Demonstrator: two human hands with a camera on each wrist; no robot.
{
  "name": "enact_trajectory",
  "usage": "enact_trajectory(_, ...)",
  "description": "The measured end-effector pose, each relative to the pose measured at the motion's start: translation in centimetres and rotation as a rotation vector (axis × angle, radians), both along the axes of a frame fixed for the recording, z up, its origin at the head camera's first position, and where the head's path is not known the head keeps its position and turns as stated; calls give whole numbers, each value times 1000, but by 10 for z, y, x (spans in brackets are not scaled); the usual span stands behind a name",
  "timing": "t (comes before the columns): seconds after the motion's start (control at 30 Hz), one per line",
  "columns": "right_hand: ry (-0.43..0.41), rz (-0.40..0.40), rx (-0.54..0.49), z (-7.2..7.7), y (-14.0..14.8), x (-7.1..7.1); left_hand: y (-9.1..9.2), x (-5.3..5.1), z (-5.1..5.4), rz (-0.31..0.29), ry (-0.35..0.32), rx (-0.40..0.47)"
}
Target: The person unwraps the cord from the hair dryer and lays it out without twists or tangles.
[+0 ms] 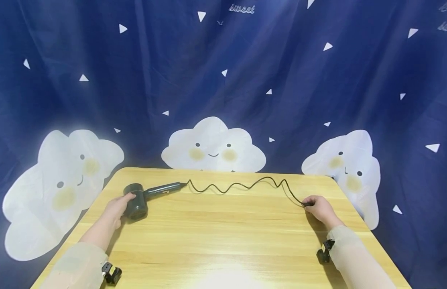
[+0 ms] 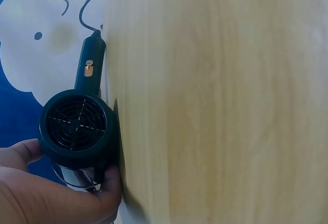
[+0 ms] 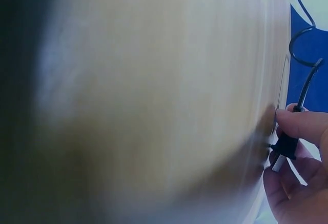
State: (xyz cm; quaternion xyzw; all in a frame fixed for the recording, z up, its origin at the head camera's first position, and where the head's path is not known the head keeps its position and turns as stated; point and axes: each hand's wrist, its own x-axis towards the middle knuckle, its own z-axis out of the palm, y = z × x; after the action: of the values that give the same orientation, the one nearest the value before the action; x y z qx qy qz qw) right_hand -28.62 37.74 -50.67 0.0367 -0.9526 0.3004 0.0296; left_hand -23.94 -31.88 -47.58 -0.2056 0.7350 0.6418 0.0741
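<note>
A dark green hair dryer (image 1: 136,206) lies on the left of the table, its handle pointing right. My left hand (image 1: 116,209) grips the dryer's barrel, thumb and fingers on either side of it. In the left wrist view the round rear grille (image 2: 77,124) and a copper-coloured switch (image 2: 89,68) on the handle show. A thin black cord (image 1: 238,184) runs in waves from the handle across the table. At its far end my right hand (image 1: 320,209) pinches the black plug (image 3: 286,146), whose metal prongs show in the right wrist view.
The pale wooden table (image 1: 216,228) has rounded back corners. Behind it hangs a dark blue curtain (image 1: 194,92) printed with white clouds and triangles. Each sleeve carries a small black camera, one on the left (image 1: 111,273) and one on the right (image 1: 324,252).
</note>
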Motion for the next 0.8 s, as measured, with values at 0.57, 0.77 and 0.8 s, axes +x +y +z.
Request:
enact_trajectory(0.57,-33,-2,-46,5,-2,-1,1,1,-3,-3,8,2)
enact_trajectory(0.77,-36,-6,-67,6,-3,-1,5,2,0,2,4,10)
enact_trajectory(0.8,-34,-12,-61,7,-4,0,5,2,0,2,3,12)
